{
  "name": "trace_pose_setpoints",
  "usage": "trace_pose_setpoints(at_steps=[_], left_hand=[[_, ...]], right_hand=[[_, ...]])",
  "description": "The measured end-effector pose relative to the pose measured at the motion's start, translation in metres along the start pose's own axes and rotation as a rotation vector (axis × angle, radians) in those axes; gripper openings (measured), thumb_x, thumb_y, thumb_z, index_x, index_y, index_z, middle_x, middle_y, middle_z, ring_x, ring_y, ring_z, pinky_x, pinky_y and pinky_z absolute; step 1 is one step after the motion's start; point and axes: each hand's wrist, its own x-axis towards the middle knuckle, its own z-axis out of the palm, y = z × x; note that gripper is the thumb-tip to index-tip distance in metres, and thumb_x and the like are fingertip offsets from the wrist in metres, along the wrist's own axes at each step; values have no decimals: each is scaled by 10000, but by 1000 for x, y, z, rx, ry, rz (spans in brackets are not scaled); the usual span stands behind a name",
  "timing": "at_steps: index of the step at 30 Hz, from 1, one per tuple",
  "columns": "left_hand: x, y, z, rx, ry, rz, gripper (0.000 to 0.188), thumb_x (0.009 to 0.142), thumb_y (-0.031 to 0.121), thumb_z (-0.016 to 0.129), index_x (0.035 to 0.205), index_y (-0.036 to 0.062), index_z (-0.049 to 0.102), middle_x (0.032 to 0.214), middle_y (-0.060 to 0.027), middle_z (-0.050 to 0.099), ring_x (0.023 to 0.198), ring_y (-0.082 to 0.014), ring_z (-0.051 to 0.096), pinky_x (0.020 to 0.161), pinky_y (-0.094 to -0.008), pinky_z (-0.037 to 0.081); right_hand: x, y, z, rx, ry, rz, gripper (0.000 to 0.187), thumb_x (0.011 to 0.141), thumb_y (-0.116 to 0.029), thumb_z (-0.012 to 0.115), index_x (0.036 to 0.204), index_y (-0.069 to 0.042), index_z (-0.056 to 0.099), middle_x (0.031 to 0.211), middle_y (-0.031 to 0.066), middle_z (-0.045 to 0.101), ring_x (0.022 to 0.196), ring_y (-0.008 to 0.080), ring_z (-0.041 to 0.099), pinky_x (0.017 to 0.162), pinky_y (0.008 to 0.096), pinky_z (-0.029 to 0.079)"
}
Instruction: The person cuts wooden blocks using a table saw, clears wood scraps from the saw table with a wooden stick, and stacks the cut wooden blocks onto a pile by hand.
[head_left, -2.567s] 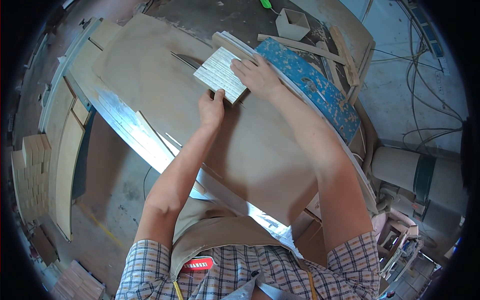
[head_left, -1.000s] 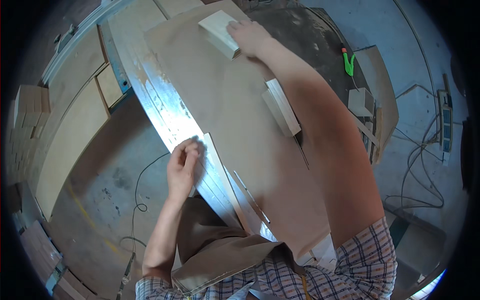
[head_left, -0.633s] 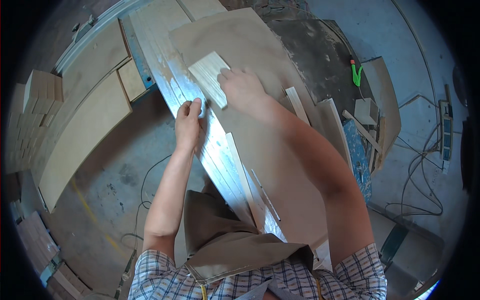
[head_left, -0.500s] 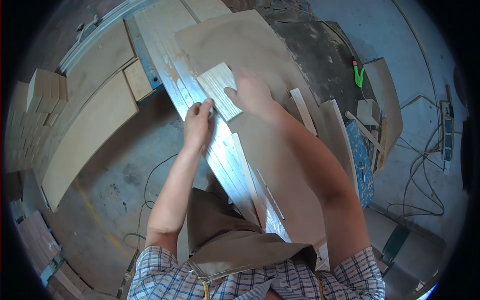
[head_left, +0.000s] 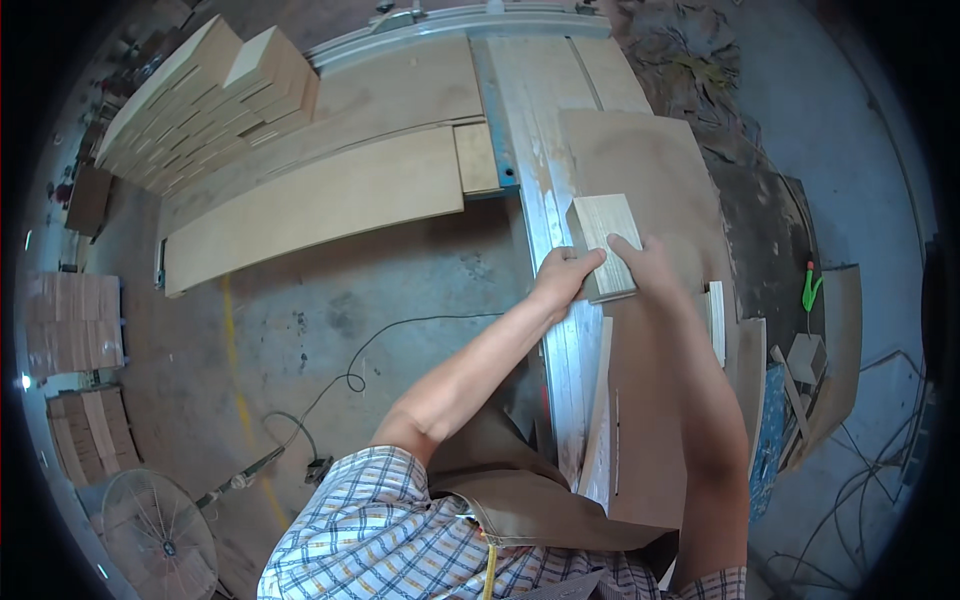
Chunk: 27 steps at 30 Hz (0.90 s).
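A pale rectangular wooden block (head_left: 607, 222) with streaked grain is between my two hands over the saw table. One of its side faces shows, so it looks thick, perhaps several boards together. My left hand (head_left: 566, 278) grips its near left corner, thumb on top. On the right edge my right hand (head_left: 652, 268) is closed, with its thumb across the top face. The fingers under the block are hidden. Beneath lies a brown sheet (head_left: 640, 150) beside a shiny metal strip (head_left: 550, 225). A narrow wooden strip (head_left: 598, 400) lies nearer me, beside a thin slot (head_left: 617, 440).
Stacked wooden blocks (head_left: 215, 110) stand at the far left, on the table behind a long pale board (head_left: 320, 215). To the right are a white strip (head_left: 716, 325) and a green-handled tool (head_left: 809, 288). A cable (head_left: 350, 380) and a fan (head_left: 160, 535) are on the left.
My view has swung left, bringing the stacked blocks and fan into sight. The wooden block now shows its side, and my left thumb has come onto its top.
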Motion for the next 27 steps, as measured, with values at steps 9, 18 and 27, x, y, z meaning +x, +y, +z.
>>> trace_pose_setpoints(at_steps=[9,18,27], left_hand=[[-123,18,-83,-33,-102,125,394,961,316,755,1144,30,556,1053,-80,623,912,-135,636,639,-289,574],[-242,-11,-186,133,-42,81,554,915,420,770,1240,14,581,1123,-90,636,1009,-178,624,810,-367,553],[-249,17,-266,-154,45,77,400,1013,402,686,1254,89,621,1062,-13,626,902,-91,608,772,-304,537]], right_hand=[[-113,-8,65,400,-243,24,625,1011,-415,657,1372,84,554,1236,201,699,1116,258,705,933,383,559],[-207,47,199,741,-422,118,575,1057,-444,571,1450,-26,533,1348,121,662,1198,251,663,1003,415,526],[-188,-4,255,821,-444,170,617,1055,-486,556,1480,-44,498,1407,127,617,1260,284,621,1040,483,495]])
